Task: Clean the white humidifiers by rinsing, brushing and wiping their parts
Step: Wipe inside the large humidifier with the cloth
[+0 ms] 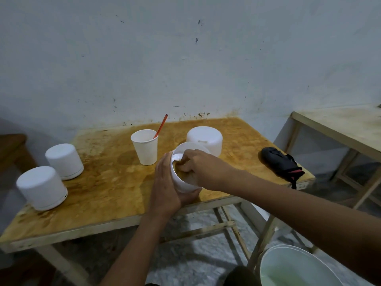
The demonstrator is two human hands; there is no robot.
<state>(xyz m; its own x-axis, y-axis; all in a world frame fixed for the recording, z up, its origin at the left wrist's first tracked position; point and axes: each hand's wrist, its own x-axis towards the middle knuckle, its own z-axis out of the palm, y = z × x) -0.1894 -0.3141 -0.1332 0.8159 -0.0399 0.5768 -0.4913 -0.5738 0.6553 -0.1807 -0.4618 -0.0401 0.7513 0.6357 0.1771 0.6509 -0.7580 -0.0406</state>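
Head view: my left hand [165,182] cups the white humidifier tank [182,183] from outside, above the near edge of the surface [103,182], its open mouth tilted rightward to my right hand [203,168], which pinches a brownish wiper [179,169] inside; the right hand, I judge, does the next wiping

Left hand [165,182] and right hand [206,168]: bare. Left forearm [132,244] and right forearm [288,199]: uncovered along their full visible length (wrist to frame edge), slender, tapering toward the wrists. Below the right hand, at the bottom edge: dark rounded shape [237,275], perhaps a garment; not identifiable.
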